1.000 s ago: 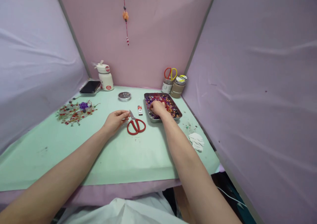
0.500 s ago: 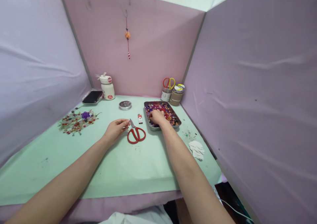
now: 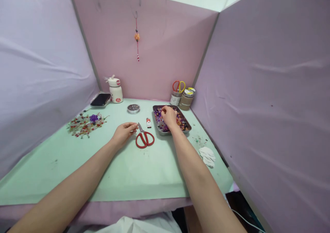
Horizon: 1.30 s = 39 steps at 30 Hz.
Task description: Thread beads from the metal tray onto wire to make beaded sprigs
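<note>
My right hand (image 3: 169, 116) reaches into a metal tray (image 3: 165, 133) of mixed purple, red and gold beads (image 3: 158, 115). Its fingers are bent and closed among the beads; whatever lies between them is too small to make out. Over the table's middle, my left hand (image 3: 125, 133) pinches thumb against fingertips, with something tiny and pale at the tips that I cannot identify. Just right of those fingertips lie red-handled scissors (image 3: 144, 138), blades pointing away from me. A small red and white lighter (image 3: 149, 122) sits between the scissors and the tray.
At left lies a pile of beaded strings (image 3: 86, 125) with a purple flower-like cluster. Behind stand a phone (image 3: 101, 100), a white bottle (image 3: 116, 90), a round dish (image 3: 133, 108), a cup (image 3: 175, 97) holding scissors and a jar (image 3: 186, 100). Crumpled white tissue (image 3: 207, 156) lies at right.
My right hand has shifted farther back within the tray, uncovering beads at its near left. My left hand keeps its pinch beside the scissors. The whole view has shifted slightly.
</note>
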Tool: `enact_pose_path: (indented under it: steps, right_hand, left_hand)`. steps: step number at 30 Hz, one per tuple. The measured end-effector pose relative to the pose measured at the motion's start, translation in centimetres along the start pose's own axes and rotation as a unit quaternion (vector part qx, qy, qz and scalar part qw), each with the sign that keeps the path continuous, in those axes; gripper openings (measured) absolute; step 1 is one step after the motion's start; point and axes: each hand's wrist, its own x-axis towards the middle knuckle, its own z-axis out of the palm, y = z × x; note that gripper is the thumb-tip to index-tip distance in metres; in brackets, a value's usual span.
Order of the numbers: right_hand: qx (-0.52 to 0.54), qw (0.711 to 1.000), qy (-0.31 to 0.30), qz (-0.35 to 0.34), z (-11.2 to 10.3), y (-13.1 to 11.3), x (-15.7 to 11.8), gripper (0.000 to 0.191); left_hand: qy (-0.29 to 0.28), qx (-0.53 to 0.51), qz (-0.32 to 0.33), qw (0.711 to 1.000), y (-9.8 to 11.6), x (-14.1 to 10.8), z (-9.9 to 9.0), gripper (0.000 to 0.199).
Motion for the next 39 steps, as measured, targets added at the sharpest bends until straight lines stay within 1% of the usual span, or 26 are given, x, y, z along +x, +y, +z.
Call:
enact_pose_path:
  steps: [3,5,8,11,14,17,19,22,24,28,31,39]
  right_hand:
    - [0.137,0.99,0.021,-0.019,0.0,-1.4,-0.3,0.016]
    - [0.242,0.97,0.011,-0.022,0.3,-2.9,-1.0,0.013]
    - [0.362,0.931,-0.05,-0.01,0.8,-5.3,-2.9,0.008]
    - [0.453,0.885,-0.102,0.035,1.2,-6.9,-4.8,0.01]
    - [0.503,0.851,-0.126,0.088,1.8,-7.2,-5.8,0.015]
    - [0.538,0.821,-0.134,0.136,2.4,-6.9,-6.1,0.018]
    - [0.564,0.796,-0.147,0.161,2.6,-6.7,-6.1,0.02]
    - [0.601,0.761,-0.167,0.18,2.6,-6.8,-6.2,0.021]
    - [0.62,0.742,-0.173,0.187,2.5,-7.0,-6.3,0.021]
    - [0.655,0.706,-0.182,0.2,2.2,-7.2,-6.4,0.026]
    - [0.663,0.698,-0.183,0.199,2.2,-7.2,-6.4,0.027]
    - [0.643,0.717,-0.184,0.197,2.3,-7.0,-6.3,0.029]
  left_hand:
    - [0.0,-0.003,0.005,1.0,0.0,0.0,0.0,0.042]
    - [-0.009,-0.008,0.012,1.0,-0.1,0.1,-0.1,0.042]
    - [-0.025,-0.013,0.029,0.999,-0.3,0.3,-0.4,0.041]
    - [-0.043,-0.016,0.036,0.998,-0.3,0.2,-0.5,0.039]
    - [-0.045,-0.022,0.038,0.998,-0.2,0.0,-0.5,0.038]
    - [-0.052,-0.031,0.041,0.997,-0.1,-0.1,-0.5,0.037]
    - [-0.062,-0.038,0.042,0.996,-0.2,-0.1,-0.5,0.035]
    - [-0.08,-0.041,0.04,0.995,-0.4,-0.1,-0.5,0.032]
    - [-0.091,-0.039,0.038,0.994,-0.5,-0.1,-0.5,0.031]
    - [-0.095,-0.03,0.033,0.994,-0.5,-0.1,-0.4,0.032]
    - [-0.095,-0.024,0.031,0.995,-0.4,-0.2,-0.3,0.034]
    - [-0.097,-0.022,0.027,0.995,0.1,-0.6,-0.2,0.034]
